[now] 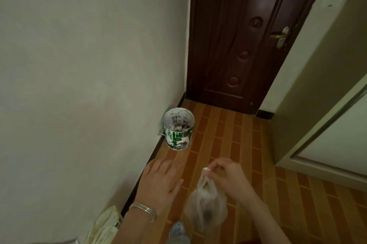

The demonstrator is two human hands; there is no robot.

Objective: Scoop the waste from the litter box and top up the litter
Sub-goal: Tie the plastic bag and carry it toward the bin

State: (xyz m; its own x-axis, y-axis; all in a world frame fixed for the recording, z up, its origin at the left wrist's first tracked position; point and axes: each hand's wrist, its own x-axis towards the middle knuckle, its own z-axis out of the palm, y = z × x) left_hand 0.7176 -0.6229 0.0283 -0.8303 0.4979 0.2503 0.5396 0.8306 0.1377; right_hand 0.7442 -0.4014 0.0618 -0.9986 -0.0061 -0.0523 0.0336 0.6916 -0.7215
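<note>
Two hands of mine are out in front of me. My right hand [228, 178] pinches the knotted top of a thin, translucent white plastic bag [206, 210] between thumb and curled fingers, so the bag hangs free below it, above the floor. Something dark sits in the bottom of the bag; I cannot tell what it is through the blur. My left hand [158, 186] holds nothing: its palm faces down and its fingers are straight and spread, just to the left of the bag and apart from it. Thin silver bangles [144, 211] circle that wrist.

Below the bag, at the bottom edge, the toe of my grey shoe [178, 232] shows on the orange-brown brick-pattern tiled floor [228, 134]. A crumpled pale paper bag [105, 226] lies by the plain off-white wall [79, 65] under my left forearm.

Further ahead, a round bucket streaked white and green [178, 130] stands upright on the floor against the same wall, with crumpled scraps inside. Beyond it is a dark brown carved wooden door [238, 35], shut, with a brass lever handle [279, 36].
</note>
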